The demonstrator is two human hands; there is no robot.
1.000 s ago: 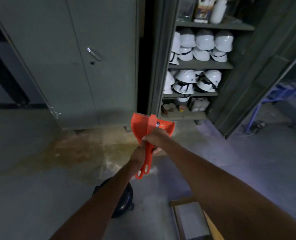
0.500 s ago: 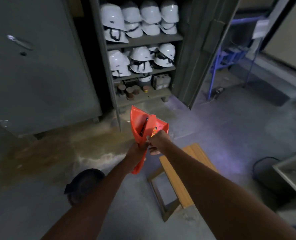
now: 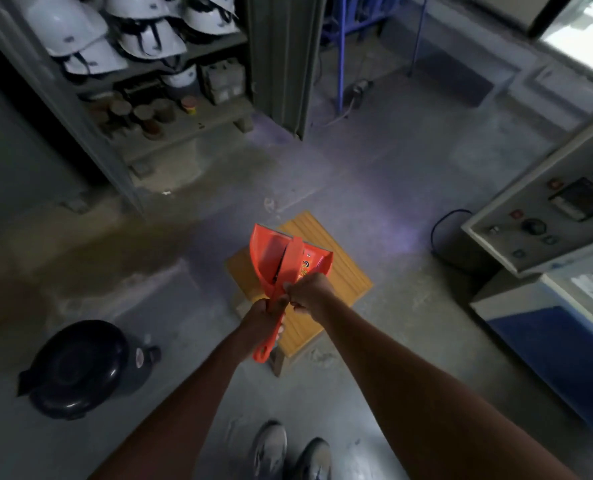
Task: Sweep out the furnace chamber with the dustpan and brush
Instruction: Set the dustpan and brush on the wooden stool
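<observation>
Open floor ahead, clutter at the edges

A wooden stool [image 3: 326,271] stands right below the hands; black bin [image 3: 80,368] left, control cabinet [image 3: 544,220] right, open locker [image 3: 170,109] beyond.

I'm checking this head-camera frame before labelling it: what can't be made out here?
- Brush: clipped inside the dustpan; its bristles are mostly hidden by the pan's walls.
- Label in the dustpan: too small to read.
- Control panel: cut off by the right edge; its markings are blurred.
- Furnace chamber: not identifiable in this view.
- Left hand and right hand: fingers overlap on the handle, so the exact grip is unclear.
</observation>
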